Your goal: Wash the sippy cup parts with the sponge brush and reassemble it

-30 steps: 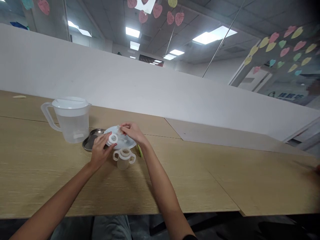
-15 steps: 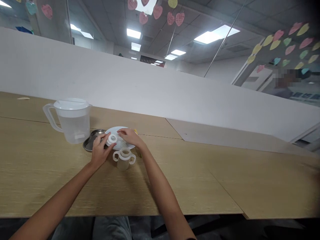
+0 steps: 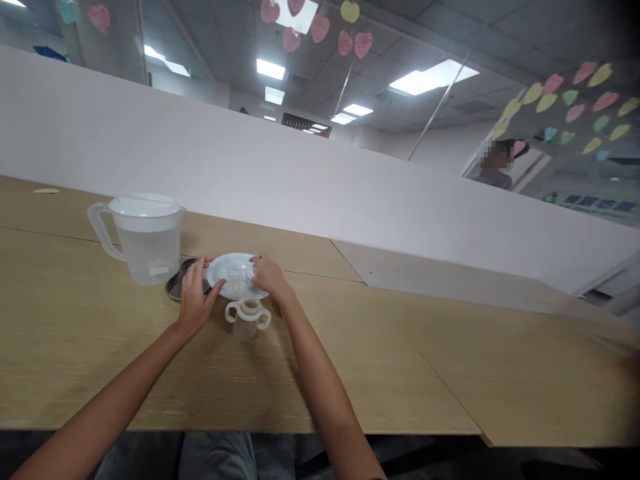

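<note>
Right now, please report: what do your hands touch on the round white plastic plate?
Right hand: fingers on small clear plastic piece on plate. Left hand: open, at plate rim. Clear two-handled plastic cup just in front.

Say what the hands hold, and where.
The right hand seems to pinch a small clear piece by its edge; the left hand looks empty.

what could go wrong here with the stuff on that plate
The small clear piece by the right hand sits near the edge of the white plate, so it might slip off. The two-handled clear cup stands just below the plate, beside the left hand, and a wrist could knock it.
</note>
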Action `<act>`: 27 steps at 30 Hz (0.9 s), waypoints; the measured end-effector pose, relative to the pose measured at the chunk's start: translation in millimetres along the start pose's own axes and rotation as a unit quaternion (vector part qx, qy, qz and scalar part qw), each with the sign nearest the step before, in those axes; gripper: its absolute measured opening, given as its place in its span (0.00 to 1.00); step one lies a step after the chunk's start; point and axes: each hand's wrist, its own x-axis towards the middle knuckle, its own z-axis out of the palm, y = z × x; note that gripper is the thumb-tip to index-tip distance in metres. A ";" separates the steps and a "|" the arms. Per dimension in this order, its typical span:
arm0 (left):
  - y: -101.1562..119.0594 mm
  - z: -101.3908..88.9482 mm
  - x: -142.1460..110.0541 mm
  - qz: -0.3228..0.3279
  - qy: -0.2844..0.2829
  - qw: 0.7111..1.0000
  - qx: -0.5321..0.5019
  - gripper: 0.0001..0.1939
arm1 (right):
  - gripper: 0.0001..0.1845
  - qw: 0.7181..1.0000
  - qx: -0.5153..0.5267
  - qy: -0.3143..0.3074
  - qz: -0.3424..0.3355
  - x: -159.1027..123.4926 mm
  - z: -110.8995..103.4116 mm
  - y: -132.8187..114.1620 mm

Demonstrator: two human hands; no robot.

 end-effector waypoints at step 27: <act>-153.5 -92.4 73.0 -0.397 0.213 0.893 0.020 0.29 | 0.15 0.983 0.175 0.058 0.015 -6.9 -36.2 28.5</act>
